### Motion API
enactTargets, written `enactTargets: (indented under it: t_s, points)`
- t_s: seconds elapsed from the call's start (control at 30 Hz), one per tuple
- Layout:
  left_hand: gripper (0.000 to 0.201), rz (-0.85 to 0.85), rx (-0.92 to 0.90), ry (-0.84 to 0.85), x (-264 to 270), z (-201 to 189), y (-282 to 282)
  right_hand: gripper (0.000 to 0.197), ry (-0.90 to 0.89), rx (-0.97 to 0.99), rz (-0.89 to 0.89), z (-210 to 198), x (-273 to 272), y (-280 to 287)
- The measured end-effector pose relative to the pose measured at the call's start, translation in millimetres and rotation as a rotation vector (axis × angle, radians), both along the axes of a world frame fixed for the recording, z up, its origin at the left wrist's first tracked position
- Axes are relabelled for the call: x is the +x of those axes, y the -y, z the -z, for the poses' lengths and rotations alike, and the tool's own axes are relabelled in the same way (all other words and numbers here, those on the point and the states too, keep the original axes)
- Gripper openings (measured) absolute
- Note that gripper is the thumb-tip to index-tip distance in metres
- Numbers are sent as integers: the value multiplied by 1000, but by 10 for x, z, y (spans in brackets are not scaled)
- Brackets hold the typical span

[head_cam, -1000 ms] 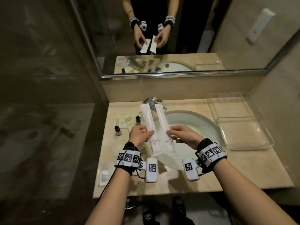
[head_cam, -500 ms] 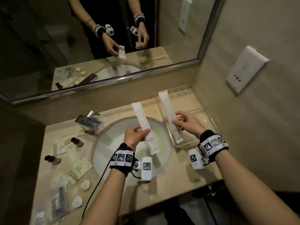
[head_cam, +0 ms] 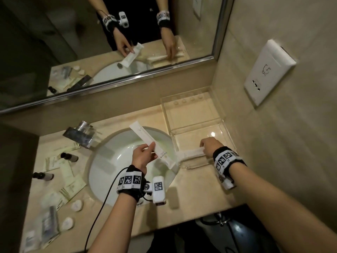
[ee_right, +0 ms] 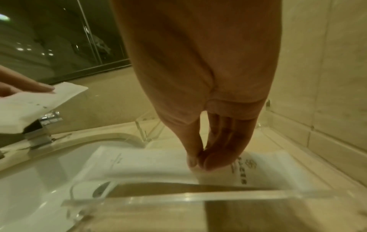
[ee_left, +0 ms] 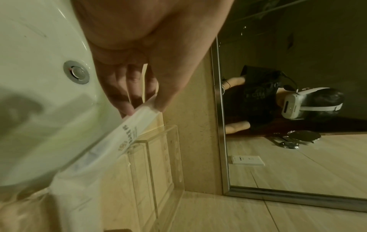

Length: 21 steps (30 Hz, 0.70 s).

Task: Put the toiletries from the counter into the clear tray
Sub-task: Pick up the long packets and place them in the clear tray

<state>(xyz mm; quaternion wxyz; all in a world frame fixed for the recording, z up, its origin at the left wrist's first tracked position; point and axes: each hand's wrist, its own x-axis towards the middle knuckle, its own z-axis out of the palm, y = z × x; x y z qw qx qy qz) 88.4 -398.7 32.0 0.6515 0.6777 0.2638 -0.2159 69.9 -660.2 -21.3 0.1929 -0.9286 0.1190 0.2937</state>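
While the right hand is lowering 1 long white sachet into the near compartment of the clear tray, the placing step of the task is under way; the wrist view is showing thumb and fingertips pinching the sachet near its printed end, with the packet lying flat along the tray's front wall and its far end reaching toward the sink. The left hand is holding a 2nd white sachet above the basin, tilted, pinched between thumb and fingers at its lower part and well apart from the tray. Judging from this, the next move is calling for the right hand to let go and withdraw without dragging the packet out, then for the left hand to carry its sachet across into the tray beside the 1st. Several toiletries are lying on the counter left of the sink: 2 small dark-capped bottles, flat packets and round white pieces, so the task is looking far from finished. Compared with the frame 0.5 s earlier, the right hand's sachet is now lying low and crosswise in the tray instead of standing upright over it, and the left hand's sachet is tilting further left.
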Motion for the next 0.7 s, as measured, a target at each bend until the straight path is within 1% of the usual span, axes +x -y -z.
enactTargets:
  t_s: [0.07,0.2,0.33,0.47,0.57,0.67,0.7]
  points:
    - [15,-11,-15,1,3,12,21,31,1,34,-5,58,-11,0]
    - [15,-21,-44,2,9,31,73,20,95,67,25,118,-41,23]
    - [17,-7,-62,8,30,54,133,15,118,17,74,172,-106,112]
    - [14,-1,-66,12,37,69,179,16,176,-28,178,202,-190,188]
    - [13,10,-77,23,45,81,206,18,208,26,189,223,-238,192]
    - [16,15,-131,46,40,77,256,19,204,54,195,210,-284,196]
    - [16,19,-156,48,35,64,278,18,229,72,218,190,-283,192]
